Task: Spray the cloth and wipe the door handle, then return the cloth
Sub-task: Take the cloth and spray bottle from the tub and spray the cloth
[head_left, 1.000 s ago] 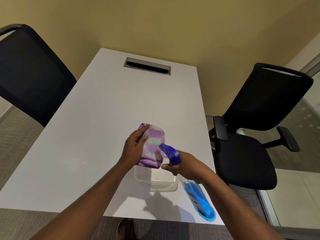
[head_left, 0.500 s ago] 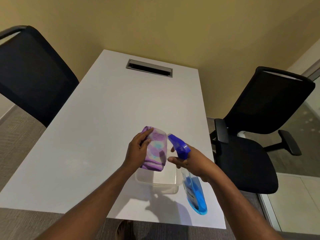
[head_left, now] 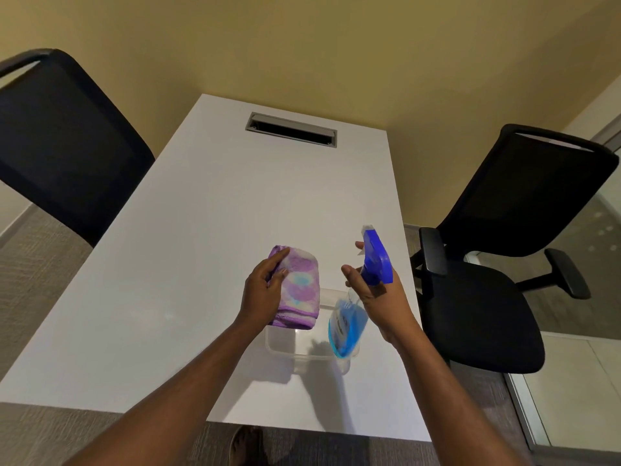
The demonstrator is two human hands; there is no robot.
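My left hand [head_left: 263, 290] grips a folded purple and white cloth [head_left: 300, 287], held upright above the white table [head_left: 201, 230]. A spray bottle [head_left: 361, 294] with a blue trigger head and blue liquid is in my right hand [head_left: 378, 294], to the right of the cloth with a gap between them. Its nozzle points up and away from me. Both are held over a clear plastic container [head_left: 302, 348] that sits near the table's front right corner. No door handle is in view.
A grey cable slot [head_left: 291, 130] is set into the table's far end. One black office chair [head_left: 504, 250] stands at the right and another black chair [head_left: 64, 142] at the left. A glass partition [head_left: 601, 230] runs along the right edge.
The spray bottle has swung away from the cloth to the right, and its nozzle has turned from facing the cloth to pointing up. The cloth has stayed in my left hand.
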